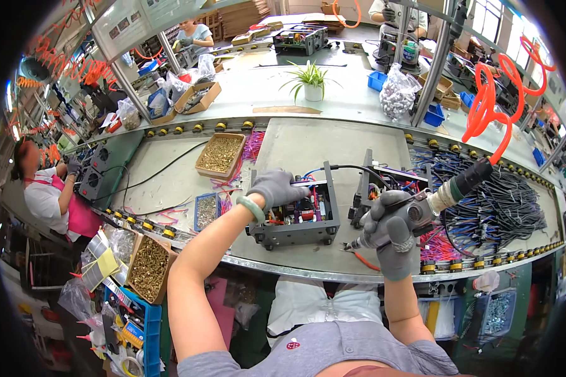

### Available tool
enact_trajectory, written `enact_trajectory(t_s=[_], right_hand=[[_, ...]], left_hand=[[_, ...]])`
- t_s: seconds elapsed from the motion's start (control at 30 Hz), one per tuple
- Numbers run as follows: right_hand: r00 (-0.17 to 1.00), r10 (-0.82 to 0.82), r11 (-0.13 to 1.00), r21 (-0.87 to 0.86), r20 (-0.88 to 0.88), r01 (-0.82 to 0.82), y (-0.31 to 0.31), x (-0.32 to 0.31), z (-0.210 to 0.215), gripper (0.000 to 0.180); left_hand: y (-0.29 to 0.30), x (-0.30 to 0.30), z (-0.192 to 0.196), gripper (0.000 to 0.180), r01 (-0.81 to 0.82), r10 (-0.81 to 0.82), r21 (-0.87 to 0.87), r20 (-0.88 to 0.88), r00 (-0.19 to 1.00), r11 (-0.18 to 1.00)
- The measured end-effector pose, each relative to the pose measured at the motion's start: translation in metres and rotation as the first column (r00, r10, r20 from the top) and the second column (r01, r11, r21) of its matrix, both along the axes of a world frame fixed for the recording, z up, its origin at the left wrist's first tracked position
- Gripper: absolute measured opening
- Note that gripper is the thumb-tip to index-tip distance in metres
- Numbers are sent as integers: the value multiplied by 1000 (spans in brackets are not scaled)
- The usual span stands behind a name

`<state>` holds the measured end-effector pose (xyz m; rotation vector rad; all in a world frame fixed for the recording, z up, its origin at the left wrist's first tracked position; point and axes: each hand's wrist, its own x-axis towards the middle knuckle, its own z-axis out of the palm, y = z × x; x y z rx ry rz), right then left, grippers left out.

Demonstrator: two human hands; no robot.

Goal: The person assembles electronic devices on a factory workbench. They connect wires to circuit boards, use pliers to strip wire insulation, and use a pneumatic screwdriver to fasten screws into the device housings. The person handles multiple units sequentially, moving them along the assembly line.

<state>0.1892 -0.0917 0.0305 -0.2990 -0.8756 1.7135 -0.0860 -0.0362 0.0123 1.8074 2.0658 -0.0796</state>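
Note:
In front of me stands an open black metal chassis (295,235) with circuit boards and wires inside. My left hand (274,187), in a grey glove, grips its upper left edge; part of the fingers is hidden. My right hand (388,229), gloved too, is wrapped round a grey air screwdriver (418,214), whose tip points left, beside the chassis. From the tool's rear a coiled orange hose (487,113) runs upward. A second open chassis (366,188) stands just to the right, partly behind my right hand. Red-handled pliers (365,261) lie below the tool tip.
A box of brass screws (221,153) and a blue tray of small screws (205,212) sit left. Another screw box (149,269) is near my left arm. Black cables (503,204) pile up right. A roller rail edges the bench. A co-worker (50,188) works at far left.

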Motion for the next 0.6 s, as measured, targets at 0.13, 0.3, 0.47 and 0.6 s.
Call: enact_trajectory(t_s=[0.13,0.3,0.47,0.6], right_hand=[[999,41,999,13,27,-42,2,-4,-9,54],[995,68,997,23,66,-70,4,-4,-16,54],[999,41,999,-32,-11,-42,1,-15,-9,53],[997,70,997,-39,-10,-71,-5,-9,-7,55]], left_hand=[[-1,-11,-13,51,-13,10,93,31,999,996],[8,-13,-19,40,-16,12,63,67,998,998],[17,1,-36,30,-60,72,117,-107,992,991],[1,-2,-29,34,-29,34,266,-16,999,964]])
